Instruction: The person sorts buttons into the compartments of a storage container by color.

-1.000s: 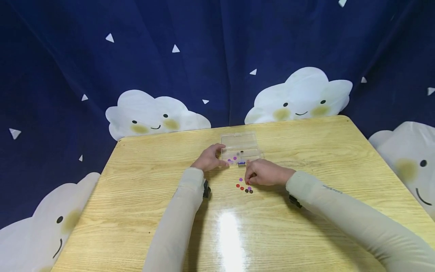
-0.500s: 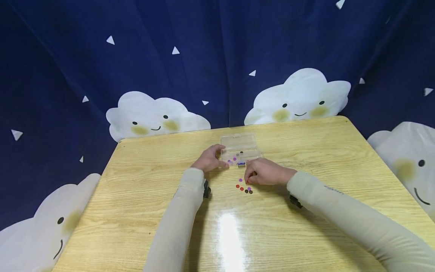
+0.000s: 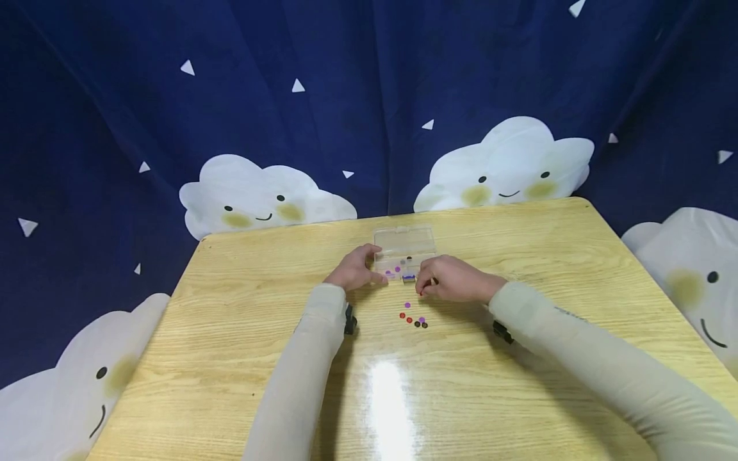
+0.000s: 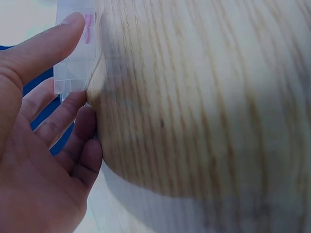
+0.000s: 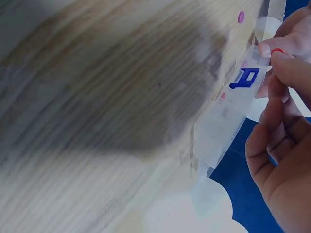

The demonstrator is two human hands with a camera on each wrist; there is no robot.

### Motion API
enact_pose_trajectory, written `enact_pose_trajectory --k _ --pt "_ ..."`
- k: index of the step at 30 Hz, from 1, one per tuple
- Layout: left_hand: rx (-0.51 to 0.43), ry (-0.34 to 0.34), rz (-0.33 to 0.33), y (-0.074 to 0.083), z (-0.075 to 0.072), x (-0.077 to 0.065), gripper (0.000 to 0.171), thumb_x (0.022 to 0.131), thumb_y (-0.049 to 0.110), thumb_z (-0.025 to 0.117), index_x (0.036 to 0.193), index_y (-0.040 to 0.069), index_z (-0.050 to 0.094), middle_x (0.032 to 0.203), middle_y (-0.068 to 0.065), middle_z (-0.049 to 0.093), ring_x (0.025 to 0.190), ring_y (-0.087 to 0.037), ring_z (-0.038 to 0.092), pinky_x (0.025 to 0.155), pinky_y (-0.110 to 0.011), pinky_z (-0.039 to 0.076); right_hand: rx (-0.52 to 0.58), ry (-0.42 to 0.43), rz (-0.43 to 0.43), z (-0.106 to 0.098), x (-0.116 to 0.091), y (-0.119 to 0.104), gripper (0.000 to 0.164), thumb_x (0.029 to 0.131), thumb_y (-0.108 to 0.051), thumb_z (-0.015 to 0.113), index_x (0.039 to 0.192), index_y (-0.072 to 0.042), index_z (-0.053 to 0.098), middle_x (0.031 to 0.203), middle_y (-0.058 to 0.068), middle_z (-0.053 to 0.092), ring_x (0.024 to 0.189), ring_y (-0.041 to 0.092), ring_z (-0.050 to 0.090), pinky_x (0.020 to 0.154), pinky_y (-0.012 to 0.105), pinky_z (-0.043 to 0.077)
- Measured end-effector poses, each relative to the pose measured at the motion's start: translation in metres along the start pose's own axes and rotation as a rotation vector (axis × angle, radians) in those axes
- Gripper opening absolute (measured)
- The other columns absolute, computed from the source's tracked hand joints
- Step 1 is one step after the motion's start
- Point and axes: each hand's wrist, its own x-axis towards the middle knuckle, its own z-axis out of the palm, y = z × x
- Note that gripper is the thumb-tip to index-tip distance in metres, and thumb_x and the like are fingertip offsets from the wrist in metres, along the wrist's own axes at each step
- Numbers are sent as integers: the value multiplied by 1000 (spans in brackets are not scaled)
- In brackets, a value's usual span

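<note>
A clear plastic box (image 3: 405, 239) with its lid raised lies near the table's far edge, a blue latch (image 5: 245, 77) at its front. My left hand (image 3: 354, 269) grips the box's left end, thumb at the front and fingers behind. Just off the box's front right, my right hand (image 3: 458, 280) pinches a small red disc (image 5: 277, 50) between thumb and forefinger. Inside the box are a few little discs, among them a purple disc (image 3: 397, 269) and a dark disc (image 3: 409, 258). My right hand covers the box's front right corner in the head view.
On the wooden table (image 3: 230, 358), before the box, lie several loose discs: a purple one (image 3: 407, 305), a red one (image 3: 402, 315), a dark one (image 3: 425, 325) and others. Behind the table hangs a dark blue curtain (image 3: 323, 121) with cloud figures.
My right hand has lifted the red disc from beside the loose discs and moved away from me, closer to the box. The left hand stays in place on the box.
</note>
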Motion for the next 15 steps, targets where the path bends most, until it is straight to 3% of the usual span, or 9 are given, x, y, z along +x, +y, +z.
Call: enact_pose_trajectory --k 15 --pt "23 -13 5 1 -1 -1 75 82 22 82 147 19 45 145 -10 50 132 -29 49 115 -44 39 -60 51 69 -11 -6 14 12 90 -5 69 89 -13 79 85 -5 67 74 6 55 72 27 50"
